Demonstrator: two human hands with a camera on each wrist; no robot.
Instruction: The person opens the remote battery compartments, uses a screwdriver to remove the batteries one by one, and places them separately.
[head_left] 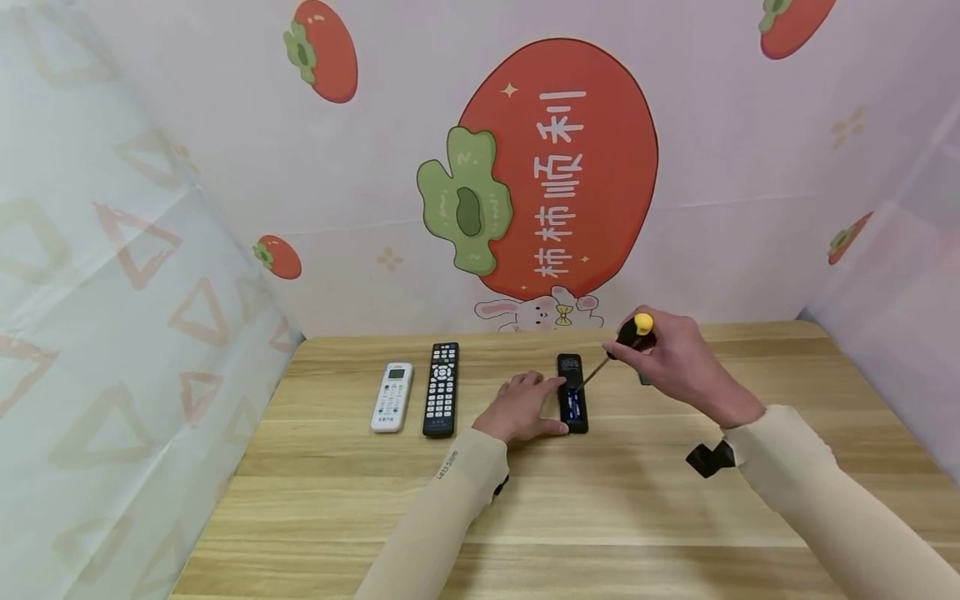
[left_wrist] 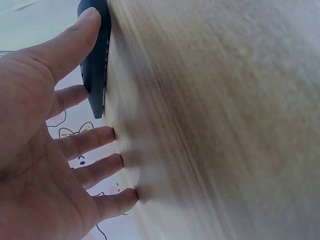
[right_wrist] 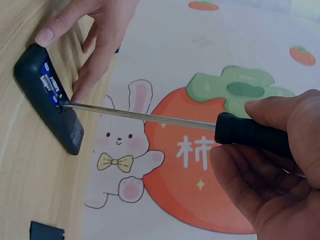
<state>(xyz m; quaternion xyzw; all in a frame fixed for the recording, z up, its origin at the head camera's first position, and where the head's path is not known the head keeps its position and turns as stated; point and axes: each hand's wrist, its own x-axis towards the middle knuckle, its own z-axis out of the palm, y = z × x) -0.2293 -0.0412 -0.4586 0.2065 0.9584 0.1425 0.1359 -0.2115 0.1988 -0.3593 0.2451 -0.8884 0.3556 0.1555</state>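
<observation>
A black remote [head_left: 572,367] lies face down on the wooden table [head_left: 600,517], its battery compartment open with blue batteries [right_wrist: 50,82] showing. My left hand [head_left: 525,408] lies flat beside it, thumb [left_wrist: 75,40] against its near end and fingers straight along its left side. My right hand [head_left: 671,358] grips a screwdriver [head_left: 636,332] with a black and yellow handle. The metal shaft [right_wrist: 140,116] slants down to the left, and its tip sits in the compartment at the end of the batteries.
A white remote [head_left: 392,397] and a longer black remote [head_left: 441,389] lie side by side to the left. A small black cover piece [right_wrist: 46,231] lies on the table beyond the open remote. Patterned walls enclose the table at the back and both sides.
</observation>
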